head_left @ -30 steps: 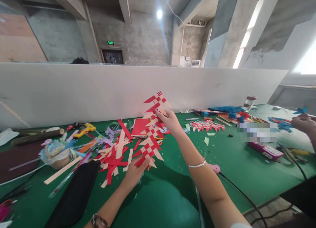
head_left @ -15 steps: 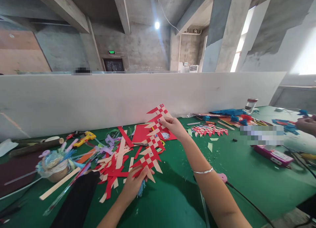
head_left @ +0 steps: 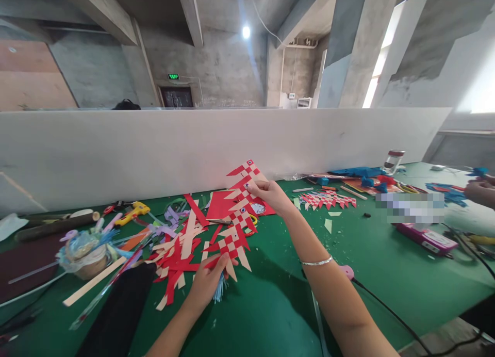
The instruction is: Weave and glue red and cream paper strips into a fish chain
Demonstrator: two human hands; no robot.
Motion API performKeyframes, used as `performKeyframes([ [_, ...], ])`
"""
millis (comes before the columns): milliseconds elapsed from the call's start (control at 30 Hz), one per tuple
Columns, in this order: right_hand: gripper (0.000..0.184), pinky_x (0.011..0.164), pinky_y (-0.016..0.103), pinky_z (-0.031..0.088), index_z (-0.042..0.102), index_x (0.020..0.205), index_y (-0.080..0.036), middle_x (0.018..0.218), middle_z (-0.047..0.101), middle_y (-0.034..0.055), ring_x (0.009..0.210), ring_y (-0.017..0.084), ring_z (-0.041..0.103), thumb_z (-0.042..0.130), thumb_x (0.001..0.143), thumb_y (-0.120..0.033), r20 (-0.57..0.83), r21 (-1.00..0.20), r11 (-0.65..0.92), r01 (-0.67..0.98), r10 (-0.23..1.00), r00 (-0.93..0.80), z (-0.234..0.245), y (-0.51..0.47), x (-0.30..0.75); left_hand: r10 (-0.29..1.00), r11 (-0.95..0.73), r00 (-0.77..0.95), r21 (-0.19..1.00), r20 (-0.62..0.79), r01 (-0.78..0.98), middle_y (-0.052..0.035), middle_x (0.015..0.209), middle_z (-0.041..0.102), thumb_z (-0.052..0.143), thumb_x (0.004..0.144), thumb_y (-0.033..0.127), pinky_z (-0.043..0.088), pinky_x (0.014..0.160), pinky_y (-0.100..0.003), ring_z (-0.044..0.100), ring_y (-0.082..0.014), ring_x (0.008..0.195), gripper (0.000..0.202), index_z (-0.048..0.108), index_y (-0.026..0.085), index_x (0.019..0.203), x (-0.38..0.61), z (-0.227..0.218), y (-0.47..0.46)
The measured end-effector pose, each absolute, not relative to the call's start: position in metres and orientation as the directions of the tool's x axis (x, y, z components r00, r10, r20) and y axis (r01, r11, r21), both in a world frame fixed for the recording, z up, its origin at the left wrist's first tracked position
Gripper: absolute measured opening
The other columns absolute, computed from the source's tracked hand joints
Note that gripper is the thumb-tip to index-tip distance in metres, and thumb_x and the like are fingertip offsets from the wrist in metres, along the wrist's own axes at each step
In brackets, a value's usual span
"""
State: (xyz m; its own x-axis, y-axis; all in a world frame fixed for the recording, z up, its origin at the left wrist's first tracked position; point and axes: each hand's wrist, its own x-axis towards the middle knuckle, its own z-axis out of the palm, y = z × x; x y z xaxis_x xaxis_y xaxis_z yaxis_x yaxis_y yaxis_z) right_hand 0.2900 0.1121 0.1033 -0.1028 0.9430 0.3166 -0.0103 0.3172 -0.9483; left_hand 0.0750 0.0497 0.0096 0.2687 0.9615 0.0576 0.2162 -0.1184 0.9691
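Note:
A chain of woven red-and-cream paper fish point(head_left: 242, 222) with small round eyes slants across the middle, above the green table. My right hand point(head_left: 273, 196) pinches it near the upper end, between thumb and fingers. Lower down, my left hand point(head_left: 209, 280) is closed on the bottom fish. A light-blue tassel point(head_left: 219, 289) hangs just below that hand. Behind the chain lie a red paper sheet point(head_left: 219, 205) and the yellow handle of scissors point(head_left: 253, 220), partly covered. Beside my left hand is a heap of red and cream paper strips point(head_left: 180, 264).
More woven fish point(head_left: 328, 199) lie at the right. A yellow glue gun point(head_left: 133, 212) and a bowl of ribbons point(head_left: 87, 259) stand left. A purple box point(head_left: 423, 238) and a lidded jar point(head_left: 393, 162) are right. Another person's hand point(head_left: 481, 192) works at the far right. A white partition point(head_left: 174, 150) runs behind.
The fish chain and both hands have shifted slightly left, with both grips kept. The whole view has moved a little, so the table sits slightly higher.

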Motion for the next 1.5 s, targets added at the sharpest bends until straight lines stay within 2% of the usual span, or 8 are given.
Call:
performKeyframes([
  [167,0.032,0.047,0.021,0.037,0.058,0.057,-0.017,0.055,0.055,-0.0034,0.050,0.008,0.048,0.066,0.068,-0.046,0.338,-0.936,0.346,0.068,0.935,-0.107,0.105,0.110,0.292,0.953,-0.150,0.291,0.963,0.082,0.222,-0.0039,0.056,0.060,0.050,0.074,0.064,0.044,0.060,-0.027,0.054,-0.0172,0.059,0.051,0.070,0.018,0.064,0.070,0.008,0.052],
  [367,0.031,0.052,0.026,0.044,0.063,0.068,-0.016,0.064,0.063,0.0010,0.057,0.014,0.057,0.067,0.066,-0.047,0.326,-0.939,0.335,0.075,0.939,-0.112,0.103,0.110,0.299,0.973,-0.113,0.218,0.976,0.071,0.187,-0.0041,0.058,0.061,0.049,0.074,0.064,0.045,0.063,-0.028,0.056,-0.0179,0.061,0.052,0.068,0.017,0.064,0.065,0.003,0.056],
  [567,0.036,0.059,0.028,0.049,0.062,0.079,-0.017,0.075,0.067,0.0039,0.065,0.016,0.062,0.065,0.066,-0.051,0.337,-0.940,0.338,0.043,0.941,-0.019,0.098,0.118,0.303,0.959,-0.082,0.278,0.993,0.056,0.080,-0.0002,0.049,0.052,0.048,0.067,0.073,0.038,0.050,-0.025,0.040,-0.0086,0.041,0.060,0.060,0.015,0.056,0.068,0.006,0.055],
  [733,0.036,0.046,0.023,0.040,0.054,0.066,-0.019,0.055,0.056,-0.0032,0.048,0.011,0.056,0.061,0.068,-0.054,0.403,-0.915,0.397,0.071,0.910,0.094,0.099,0.121,0.310,0.969,-0.075,0.239,0.995,0.057,0.070,0.0053,0.051,0.045,0.053,0.067,0.068,0.030,0.044,-0.022,0.030,-0.0049,0.039,0.053,0.060,0.015,0.068,0.063,0.004,0.062],
  [833,0.035,0.046,0.022,0.038,0.051,0.063,-0.019,0.050,0.050,-0.0052,0.046,0.010,0.056,0.062,0.069,-0.052,0.434,-0.901,0.426,0.089,0.889,0.145,0.101,0.120,0.316,0.975,-0.067,0.216,0.994,0.048,0.083,0.0074,0.048,0.038,0.055,0.067,0.066,0.025,0.043,-0.021,0.029,-0.0057,0.041,0.052,0.060,0.015,0.074,0.057,0.003,0.068],
  [967,0.032,0.045,0.020,0.037,0.053,0.064,-0.018,0.051,0.051,-0.0053,0.045,0.009,0.055,0.063,0.070,-0.048,0.442,-0.897,0.430,0.103,0.873,0.207,0.103,0.120,0.322,0.981,-0.055,0.193,0.993,0.034,0.107,0.0072,0.048,0.036,0.057,0.065,0.066,0.021,0.042,-0.021,0.027,-0.0064,0.043,0.050,0.060,0.016,0.070,0.050,0.008,0.071],
  [1233,0.026,0.043,0.019,0.038,0.058,0.072,-0.018,0.058,0.057,-0.0040,0.044,0.008,0.055,0.062,0.071,-0.044,0.450,-0.892,0.434,0.122,0.842,0.299,0.107,0.116,0.338,0.991,-0.063,0.123,0.995,0.052,0.082,0.0095,0.044,0.028,0.053,0.070,0.064,0.022,0.046,-0.021,0.025,-0.0065,0.044,0.048,0.055,0.016,0.063,0.047,0.012,0.072],
  [1500,0.024,0.044,0.017,0.039,0.052,0.063,-0.018,0.056,0.054,-0.0049,0.046,0.007,0.056,0.060,0.075,-0.038,0.491,-0.871,0.450,0.197,0.777,0.393,0.113,0.106,0.348,0.998,-0.040,0.049,0.999,0.040,0.002,0.0096,0.043,0.028,0.055,0.072,0.057,0.026,0.043,-0.019,0.024,-0.0056,0.040,0.041,0.048,0.018,0.059,0.045,0.007,0.077],
])
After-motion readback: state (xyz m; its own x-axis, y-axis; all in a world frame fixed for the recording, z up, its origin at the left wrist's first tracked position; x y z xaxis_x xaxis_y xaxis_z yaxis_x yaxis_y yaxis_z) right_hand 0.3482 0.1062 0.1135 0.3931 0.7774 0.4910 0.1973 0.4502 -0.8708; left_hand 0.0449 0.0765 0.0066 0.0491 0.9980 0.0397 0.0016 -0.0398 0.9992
